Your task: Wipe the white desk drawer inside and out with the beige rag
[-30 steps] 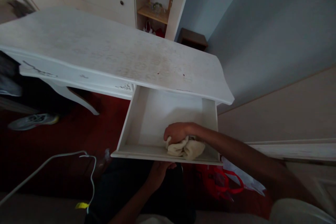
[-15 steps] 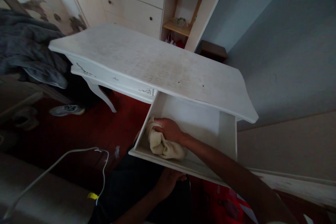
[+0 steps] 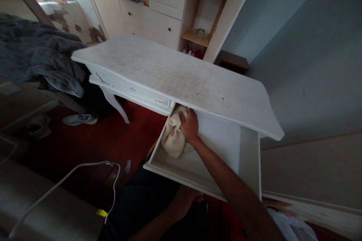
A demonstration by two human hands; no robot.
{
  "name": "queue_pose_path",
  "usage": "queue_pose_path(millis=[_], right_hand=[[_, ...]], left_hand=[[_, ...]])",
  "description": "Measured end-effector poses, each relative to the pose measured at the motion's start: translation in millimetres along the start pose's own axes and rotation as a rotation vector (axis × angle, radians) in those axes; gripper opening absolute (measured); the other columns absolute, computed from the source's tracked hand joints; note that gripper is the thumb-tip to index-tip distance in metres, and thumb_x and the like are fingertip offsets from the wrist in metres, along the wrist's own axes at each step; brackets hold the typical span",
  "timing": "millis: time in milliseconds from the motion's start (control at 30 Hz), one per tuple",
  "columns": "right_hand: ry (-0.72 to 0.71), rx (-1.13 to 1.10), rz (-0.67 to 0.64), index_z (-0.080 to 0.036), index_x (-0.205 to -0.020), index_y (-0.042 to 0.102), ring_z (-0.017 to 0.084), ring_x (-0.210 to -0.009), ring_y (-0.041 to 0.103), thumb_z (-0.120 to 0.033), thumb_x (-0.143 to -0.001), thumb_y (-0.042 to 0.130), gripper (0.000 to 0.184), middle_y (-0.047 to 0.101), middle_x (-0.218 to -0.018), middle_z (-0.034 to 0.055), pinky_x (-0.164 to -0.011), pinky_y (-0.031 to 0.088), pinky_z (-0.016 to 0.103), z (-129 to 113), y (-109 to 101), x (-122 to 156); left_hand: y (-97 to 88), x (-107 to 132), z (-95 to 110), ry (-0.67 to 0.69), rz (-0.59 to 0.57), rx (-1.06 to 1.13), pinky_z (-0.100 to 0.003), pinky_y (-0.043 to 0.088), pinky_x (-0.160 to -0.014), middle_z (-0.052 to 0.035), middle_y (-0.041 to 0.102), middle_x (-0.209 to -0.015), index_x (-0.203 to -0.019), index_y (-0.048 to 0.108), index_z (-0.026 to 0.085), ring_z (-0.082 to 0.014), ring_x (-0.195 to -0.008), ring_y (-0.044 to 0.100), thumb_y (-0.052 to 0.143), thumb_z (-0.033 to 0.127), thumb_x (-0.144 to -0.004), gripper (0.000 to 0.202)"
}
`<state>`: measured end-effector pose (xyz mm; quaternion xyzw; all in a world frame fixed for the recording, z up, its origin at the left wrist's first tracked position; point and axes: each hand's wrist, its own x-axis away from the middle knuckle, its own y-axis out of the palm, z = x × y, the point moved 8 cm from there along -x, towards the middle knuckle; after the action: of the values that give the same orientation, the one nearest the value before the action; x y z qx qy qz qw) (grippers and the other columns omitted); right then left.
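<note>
A pulled-out white drawer (image 3: 250,158) juts from the front of a white table (image 3: 158,60). Inside it, my right hand (image 3: 190,125) is closed around a bunched cream cloth (image 3: 174,141). The cloth presses against the drawer's left side wall, toward the back corner. Below the drawer's front edge is my left hand (image 3: 185,200), its fingers curled against the drawer front and partly hidden by it.
A white cupboard (image 3: 164,17) stands behind the table. A grey blanket (image 3: 36,52) is heaped at left, with a shoe (image 3: 80,119) on the red floor (image 3: 141,128). A white cable (image 3: 70,171) loops at lower left, and a grey wall (image 3: 316,64) rises at right.
My right hand has moved the cloth along the drawer's left side, away from the front and toward the table. My left hand stays at the drawer front. The view has shifted slightly.
</note>
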<state>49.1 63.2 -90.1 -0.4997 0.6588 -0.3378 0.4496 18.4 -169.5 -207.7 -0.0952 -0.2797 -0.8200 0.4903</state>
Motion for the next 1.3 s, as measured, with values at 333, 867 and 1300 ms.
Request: queue_pose_path(millis=[333, 867, 1300], right_hand=[[-0.295, -0.016, -0.273, -0.014, -0.104, 0.055, 0.024, -0.105, 0.056, -0.025, -0.087, 0.056, 0.02, 0.062, -0.11, 0.0133, -0.093, 0.043, 0.033, -40, 12, 28], [-0.883, -0.008, -0.809, -0.016, -0.085, 0.066, 0.021, -0.099, 0.062, -0.016, -0.081, 0.052, 0.015, 0.068, -0.102, 0.0073, -0.088, 0.044, 0.033, -77, 6, 122], [-1.052, 0.189, -1.109, -0.017, -0.128, 0.056, 0.03, -0.127, 0.048, -0.029, -0.069, 0.074, 0.062, 0.051, -0.139, 0.0135, -0.092, 0.047, 0.043, -66, 0, 129]], left_hand=[[-0.1, -3, -5, -0.037, 0.009, 0.024, -0.029, 0.04, -0.067, -0.0066, 0.064, -0.067, -0.065, 0.064, 0.013, -0.0162, -0.066, 0.056, 0.051, 0.046, -0.066, 0.036], [-1.8, -5, -14, -0.05, 0.035, 0.034, -0.028, 0.042, -0.064, -0.0083, 0.067, -0.07, -0.069, 0.063, 0.012, -0.0159, -0.064, 0.06, 0.055, 0.05, -0.067, 0.039], [0.1, -5, -12, -0.058, 0.011, 0.062, -0.028, 0.042, -0.065, -0.0089, 0.067, -0.071, -0.07, 0.063, 0.012, -0.0153, -0.065, 0.059, 0.056, 0.05, -0.067, 0.038]])
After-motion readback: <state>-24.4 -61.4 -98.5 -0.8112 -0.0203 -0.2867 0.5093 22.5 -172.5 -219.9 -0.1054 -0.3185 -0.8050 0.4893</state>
